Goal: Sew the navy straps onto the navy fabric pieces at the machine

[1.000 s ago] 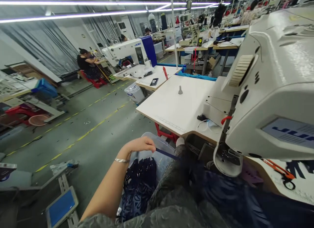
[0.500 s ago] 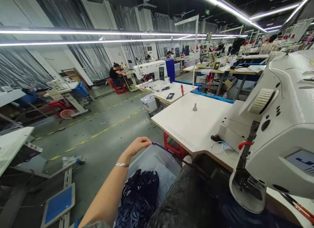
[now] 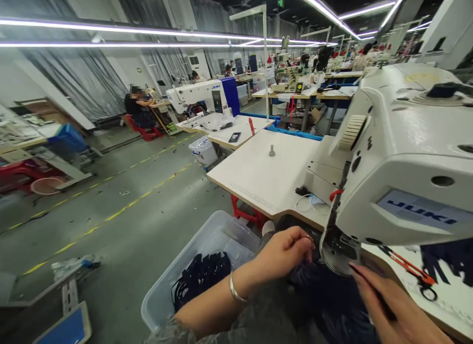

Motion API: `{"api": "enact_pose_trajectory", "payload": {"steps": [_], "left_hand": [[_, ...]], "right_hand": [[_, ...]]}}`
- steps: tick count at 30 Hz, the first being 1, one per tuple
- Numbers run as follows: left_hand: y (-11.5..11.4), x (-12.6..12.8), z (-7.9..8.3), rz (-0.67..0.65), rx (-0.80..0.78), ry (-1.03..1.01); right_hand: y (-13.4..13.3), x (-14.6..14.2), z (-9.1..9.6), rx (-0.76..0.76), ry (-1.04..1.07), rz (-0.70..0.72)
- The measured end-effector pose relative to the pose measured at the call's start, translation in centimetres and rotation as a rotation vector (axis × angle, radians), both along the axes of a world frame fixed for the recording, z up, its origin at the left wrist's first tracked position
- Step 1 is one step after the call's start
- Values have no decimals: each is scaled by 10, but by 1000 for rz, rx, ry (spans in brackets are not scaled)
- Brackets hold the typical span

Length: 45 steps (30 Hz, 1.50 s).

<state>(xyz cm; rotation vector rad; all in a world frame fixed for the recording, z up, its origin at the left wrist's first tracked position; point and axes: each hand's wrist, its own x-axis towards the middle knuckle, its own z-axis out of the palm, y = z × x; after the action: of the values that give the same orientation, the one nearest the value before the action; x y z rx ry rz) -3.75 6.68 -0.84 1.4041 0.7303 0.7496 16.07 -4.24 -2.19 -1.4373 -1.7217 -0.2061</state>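
My left hand [image 3: 286, 253], with a silver bangle at the wrist, is closed in a pinch just left of the sewing machine's needle area. What its fingertips hold is too dark to make out. Right of the needle guard [image 3: 334, 260], the fingers of my right hand [image 3: 386, 299] are pressed together over something dark. Navy fabric [image 3: 328, 297] lies below and between both hands. The white sewing machine head [image 3: 402, 152] looms above them. Under my left forearm, a clear plastic bin [image 3: 158, 290] holds a heap of navy strips [image 3: 203, 275].
Orange-handled snips [image 3: 410, 267] lie on the table right of the machine, near more navy strips [image 3: 443, 260]. The white tabletop [image 3: 254, 171] extends ahead, with a grey peg [image 3: 272, 151] on it. A second machine [image 3: 203, 97] stands beyond; a seated person [image 3: 138, 107] works farther left.
My left hand has come from out over the bin, where it held the end of a dark strip, rightward to the machine. My right hand has come into view. The view has turned right.
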Motion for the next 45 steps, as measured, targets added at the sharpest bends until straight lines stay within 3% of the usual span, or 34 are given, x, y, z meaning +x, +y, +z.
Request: {"api": "enact_pose_trajectory", "payload": {"steps": [4, 8, 12, 16, 21, 25, 27, 30, 37, 42, 45], "left_hand": [[-18, 19, 3, -24, 184, 170], [-21, 19, 5, -41, 672, 396], [-23, 17, 9, -145, 1206, 620], [-25, 18, 15, -212, 1491, 754], [-27, 18, 15, -255, 1416, 805], [-29, 19, 9, -150, 1337, 719], [-29, 20, 7, -128, 1340, 667], [-30, 22, 6, -140, 1340, 647], [-38, 27, -7, -151, 1233, 605], [-35, 21, -11, -171, 1161, 562], [-31, 18, -3, -229, 1080, 590]], "right_hand": [[6, -15, 10, 92, -198, 2], [5, -18, 9, 122, -357, -67], [0, -15, 0, 99, -463, -138], [0, -12, -8, 1, -433, -95], [4, -11, -13, -57, -224, -2], [2, -6, -8, -201, -56, 76], [1, -2, -6, -248, -42, 80], [-2, 1, -5, -204, -90, 86], [-3, -11, -4, -228, 153, -332], [-5, -4, -8, -311, 227, -140], [-11, 4, -10, -287, 92, 37]]}}
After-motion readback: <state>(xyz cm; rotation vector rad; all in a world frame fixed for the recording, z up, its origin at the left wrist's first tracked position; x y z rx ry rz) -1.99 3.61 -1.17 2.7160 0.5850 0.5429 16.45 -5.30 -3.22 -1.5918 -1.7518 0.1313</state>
